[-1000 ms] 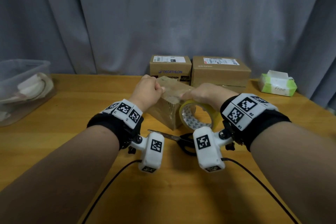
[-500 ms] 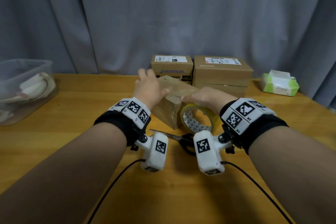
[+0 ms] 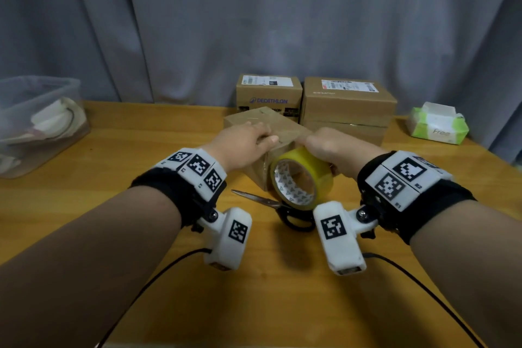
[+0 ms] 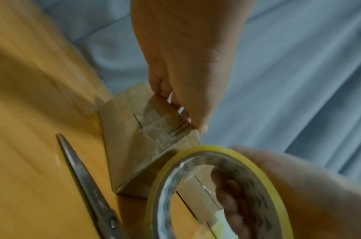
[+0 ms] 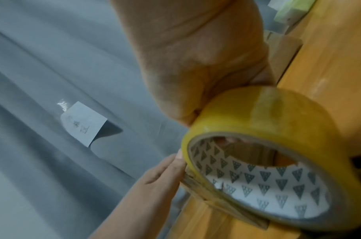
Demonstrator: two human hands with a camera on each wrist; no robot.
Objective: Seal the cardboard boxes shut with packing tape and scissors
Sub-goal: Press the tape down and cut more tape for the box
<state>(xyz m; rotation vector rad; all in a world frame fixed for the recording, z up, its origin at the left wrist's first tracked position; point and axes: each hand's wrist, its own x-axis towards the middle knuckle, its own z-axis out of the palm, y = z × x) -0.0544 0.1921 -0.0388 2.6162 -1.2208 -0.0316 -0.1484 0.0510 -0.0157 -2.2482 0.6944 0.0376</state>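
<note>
Left hand [image 3: 245,141] has flattened back onto the small box [image 3: 285,124] top.

scissors [image 3: 271,202]: handles are hiding behind the tape roll [image 3: 302,178] and the wrist camera in the lower centre of the head view.
small box [image 3: 271,128]: near side is sitting behind both hands.
right hand [image 3: 327,147]: fingertips are staying out of sight.
plastic bin [image 3: 36,121]: left edge is cutting it off.

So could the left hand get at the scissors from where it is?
Probably yes: the scissors lie bare on the table just below the left hand, which only presses on the small box; nothing lies between.
</note>
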